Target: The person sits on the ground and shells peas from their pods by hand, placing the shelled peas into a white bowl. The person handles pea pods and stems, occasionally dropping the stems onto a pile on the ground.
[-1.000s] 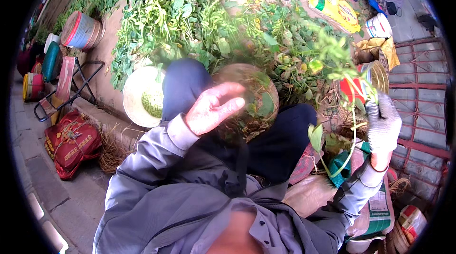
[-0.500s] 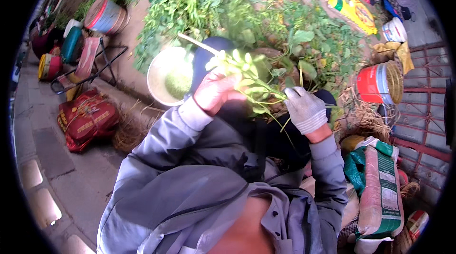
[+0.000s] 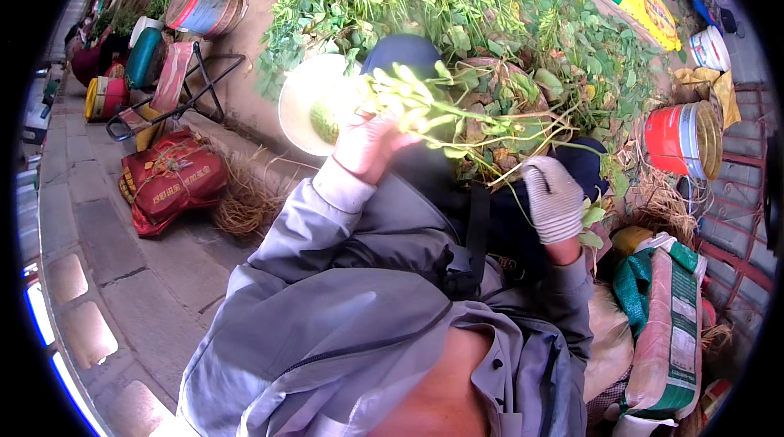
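My bare left hand (image 3: 366,144) is closed round a green bean plant (image 3: 482,118), near its cluster of plump pods. The pods are washed out by bright light. Thin stems stretch across to my right hand (image 3: 551,200), which wears a pale knitted glove. Its fingers are curled shut on the stems, and a few leaves stick out past the glove. Just left of my left hand, a white bucket (image 3: 287,114) stands tilted in view, with green pods (image 3: 323,122) inside. My dark-trousered knees lie beneath the plant.
A large heap of leafy bean plants (image 3: 490,20) covers the ground ahead. To the left are a red bag (image 3: 175,180), a folding stool (image 3: 196,86) and a paint bucket (image 3: 204,6). A red bucket (image 3: 670,140) and a woven sack (image 3: 665,331) lie to the right.
My right hand has moved down and to the right, away from my left hand, and its fingers have curled more. The stems between them are stretched longer. The whole view has shifted slightly.
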A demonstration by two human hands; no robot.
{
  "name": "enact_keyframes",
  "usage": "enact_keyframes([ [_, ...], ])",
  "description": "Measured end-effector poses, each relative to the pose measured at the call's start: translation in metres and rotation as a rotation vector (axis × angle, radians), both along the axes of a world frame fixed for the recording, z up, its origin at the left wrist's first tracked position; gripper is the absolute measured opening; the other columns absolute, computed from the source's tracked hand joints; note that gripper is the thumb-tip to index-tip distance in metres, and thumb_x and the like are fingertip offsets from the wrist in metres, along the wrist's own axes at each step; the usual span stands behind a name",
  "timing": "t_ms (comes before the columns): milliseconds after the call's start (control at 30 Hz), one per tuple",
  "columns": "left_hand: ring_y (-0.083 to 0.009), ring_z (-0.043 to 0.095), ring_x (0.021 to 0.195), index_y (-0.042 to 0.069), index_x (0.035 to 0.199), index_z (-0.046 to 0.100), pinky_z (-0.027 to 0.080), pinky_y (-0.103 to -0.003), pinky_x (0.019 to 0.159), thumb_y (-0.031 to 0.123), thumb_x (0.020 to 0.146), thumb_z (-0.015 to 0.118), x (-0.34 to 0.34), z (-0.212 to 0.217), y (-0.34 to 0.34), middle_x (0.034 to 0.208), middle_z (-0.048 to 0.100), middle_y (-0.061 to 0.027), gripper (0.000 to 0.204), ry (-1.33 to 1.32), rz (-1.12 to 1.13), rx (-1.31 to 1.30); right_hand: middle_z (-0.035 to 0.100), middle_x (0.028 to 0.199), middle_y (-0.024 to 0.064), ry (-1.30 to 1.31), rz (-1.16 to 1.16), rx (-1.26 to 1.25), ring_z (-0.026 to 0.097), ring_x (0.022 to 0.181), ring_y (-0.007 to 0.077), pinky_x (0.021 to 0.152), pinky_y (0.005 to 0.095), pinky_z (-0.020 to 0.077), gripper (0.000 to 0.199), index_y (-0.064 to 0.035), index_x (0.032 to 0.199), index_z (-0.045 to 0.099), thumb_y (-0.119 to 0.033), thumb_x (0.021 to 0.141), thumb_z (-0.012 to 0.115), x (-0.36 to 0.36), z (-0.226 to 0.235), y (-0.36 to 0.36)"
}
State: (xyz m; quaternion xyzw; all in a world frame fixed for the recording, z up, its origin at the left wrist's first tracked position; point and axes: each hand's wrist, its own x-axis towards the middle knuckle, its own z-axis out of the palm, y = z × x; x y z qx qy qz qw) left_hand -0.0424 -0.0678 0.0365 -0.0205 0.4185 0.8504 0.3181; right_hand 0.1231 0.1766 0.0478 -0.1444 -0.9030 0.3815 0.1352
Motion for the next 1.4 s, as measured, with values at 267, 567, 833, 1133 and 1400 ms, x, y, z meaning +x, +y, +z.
enact_keyframes([
  [267, -0.032, 0.063, 0.107, 0.003, 0.124, 0.05, 0.056, -0.049, 0.087, 0.007, 0.095, 0.052, -0.005, -0.007, -0.003, 0.117, 0.062, -0.0151, 0.03, -0.056, -0.003, 0.051, 0.068, 0.099, 0.0161, -0.122, 0.172, -0.307, 0.067, 0.089, 0.0343, 0.078, 0.0368, 0.0529, 0.03, -0.0063, 0.111, 0.063, -0.022, 0.086, 0.063, -0.007, -0.021, -0.05],
  [567, -0.0314, 0.057, 0.116, 0.004, 0.126, 0.05, 0.054, -0.048, 0.089, 0.012, 0.091, 0.059, -0.011, -0.007, -0.013, 0.125, 0.057, -0.0146, 0.037, -0.119, -0.021, 0.019, 0.06, 0.079, 0.0017, -0.05, 0.076, -0.983, 0.044, 0.05, 0.0026, 0.045, 0.0175, 0.0351, 0.038, -0.0053, 0.131, 0.05, -0.016, 0.095, 0.055, -0.057, -0.057, -0.062],
  [833, -0.029, 0.066, 0.099, 0.001, 0.118, 0.055, 0.057, -0.042, 0.084, 0.016, 0.092, 0.061, -0.026, 0.005, -0.032, 0.107, 0.065, -0.0162, 0.031, -0.082, -0.047, -0.075, 0.057, 0.067, -0.0014, -0.378, 0.186, -0.849, 0.047, 0.051, 0.0035, 0.045, 0.0193, 0.0352, 0.02, -0.0064, 0.092, 0.066, -0.024, 0.094, 0.057, -0.056, -0.026, -0.068],
  [1133, -0.0095, 0.059, 0.058, 0.006, 0.095, 0.063, 0.047, -0.019, 0.05, 0.03, 0.096, 0.058, 0.01, 0.033, -0.059, 0.076, 0.065, -0.0048, 0.024, 0.183, -0.541, -0.564, 0.063, 0.082, 0.0127, -0.292, 0.326, -0.308, 0.063, 0.074, 0.0277, 0.07, 0.0358, 0.0487, 0.026, -0.0036, 0.092, 0.066, -0.028, 0.091, 0.056, -0.051, -0.01, -0.075],
  [1400, -0.0078, 0.055, 0.075, 0.002, 0.118, 0.054, 0.049, -0.022, 0.058, 0.026, 0.091, 0.066, 0.042, 0.013, 0.015, 0.093, 0.061, -0.0026, 0.038, 0.279, -0.522, -0.455, 0.065, 0.084, 0.0179, -0.231, 0.446, -0.374, 0.063, 0.076, 0.0378, 0.067, 0.0459, 0.0491, 0.026, -0.0125, 0.107, 0.059, -0.031, 0.092, 0.048, -0.054, 0.023, -0.07],
])
